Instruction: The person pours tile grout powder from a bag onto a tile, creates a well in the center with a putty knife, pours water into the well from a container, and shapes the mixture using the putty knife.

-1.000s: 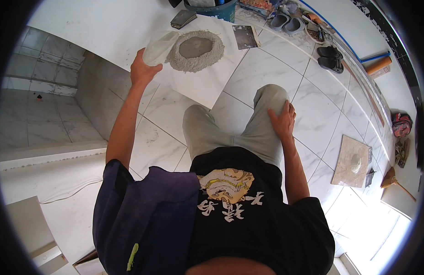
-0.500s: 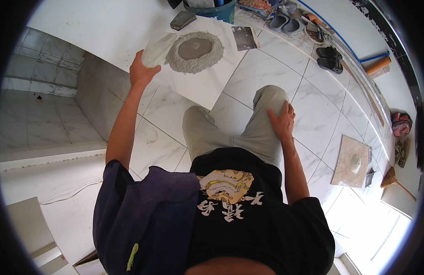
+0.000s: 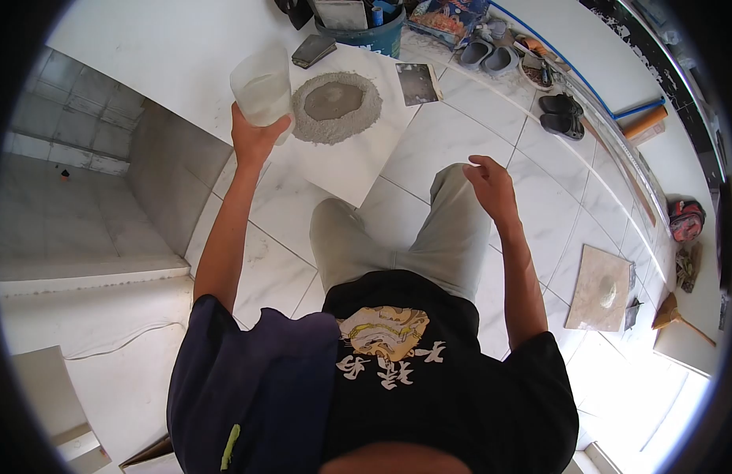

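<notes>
My left hand (image 3: 256,136) is closed round a translucent plastic container (image 3: 263,79), held nearly upright with some liquid visible inside. Just right of it, a ring of grey powder (image 3: 307,126) with a wet pool (image 3: 333,101) in its middle lies on a white board (image 3: 352,175). My right hand (image 3: 495,188) hovers beside my right knee, fingers loosely bent and apart from the thumb, holding nothing. A dark grey block (image 3: 314,50) rests at the board's far edge.
Behind the board stands a teal bucket (image 3: 374,39) with tools in it. A dark flat plate (image 3: 418,84) lies right of the powder. Grey clogs (image 3: 489,58) and black sandals (image 3: 562,115) sit along the right side, past them a tan board (image 3: 597,292) with a pale heap.
The container has gone from tilted over the powder ring to nearly upright, moving slightly away from it. My right hand has lifted off my knee.
</notes>
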`<state>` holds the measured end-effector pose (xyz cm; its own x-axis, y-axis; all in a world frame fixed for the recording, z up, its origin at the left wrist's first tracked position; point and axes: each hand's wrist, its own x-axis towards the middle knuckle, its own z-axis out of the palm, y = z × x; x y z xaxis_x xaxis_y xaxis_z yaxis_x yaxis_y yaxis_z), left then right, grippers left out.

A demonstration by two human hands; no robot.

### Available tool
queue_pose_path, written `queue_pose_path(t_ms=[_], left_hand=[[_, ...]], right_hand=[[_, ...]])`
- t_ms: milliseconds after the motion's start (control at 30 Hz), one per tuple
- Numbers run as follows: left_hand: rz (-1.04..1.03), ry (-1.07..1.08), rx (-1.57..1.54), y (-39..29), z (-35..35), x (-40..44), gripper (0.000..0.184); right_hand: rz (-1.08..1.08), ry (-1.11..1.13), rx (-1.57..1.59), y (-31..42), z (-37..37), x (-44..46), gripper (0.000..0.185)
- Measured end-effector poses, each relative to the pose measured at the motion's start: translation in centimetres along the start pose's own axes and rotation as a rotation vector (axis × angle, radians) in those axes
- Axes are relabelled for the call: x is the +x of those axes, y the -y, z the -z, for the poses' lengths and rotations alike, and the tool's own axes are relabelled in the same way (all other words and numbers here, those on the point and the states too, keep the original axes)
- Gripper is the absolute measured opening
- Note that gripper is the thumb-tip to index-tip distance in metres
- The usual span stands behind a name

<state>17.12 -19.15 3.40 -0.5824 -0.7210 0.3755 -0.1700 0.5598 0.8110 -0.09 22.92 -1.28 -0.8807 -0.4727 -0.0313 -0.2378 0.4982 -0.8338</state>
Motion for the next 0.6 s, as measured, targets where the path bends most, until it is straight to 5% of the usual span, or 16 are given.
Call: queue_pose_path(t_ms=[167,333,433,533,600], left_hand=[[-0.162,0.145,-0.355,-7.2,-5.2,-3.1,0.077],[-0.064,0.396,-0.473,-12.7,-12.5,-10.0,0.067],[-0.096,0.428,-0.443,-14.3,-16.2,-14.1,0.068],[-0.094,0.570,-0.494,-15.2,-20.2,-17.5,0.073],[-0.180,0.711,-0.422,-14.2,-22.5,-18.5,0.087]], right_hand=[[0.177,0.168,0.490,13.7,2.7,1.5,0.036],[0.104,0.278,0.240,16.5,6.2,2.1,0.091],[-0.029,0.418,0.180,14.4,8.9,1.3,0.077],[-0.118,0.305,0.111,10.9,10.9,-1.0,0.038],[-0.172,0.254,0.075,7.9,12.0,-2.0,0.036]])
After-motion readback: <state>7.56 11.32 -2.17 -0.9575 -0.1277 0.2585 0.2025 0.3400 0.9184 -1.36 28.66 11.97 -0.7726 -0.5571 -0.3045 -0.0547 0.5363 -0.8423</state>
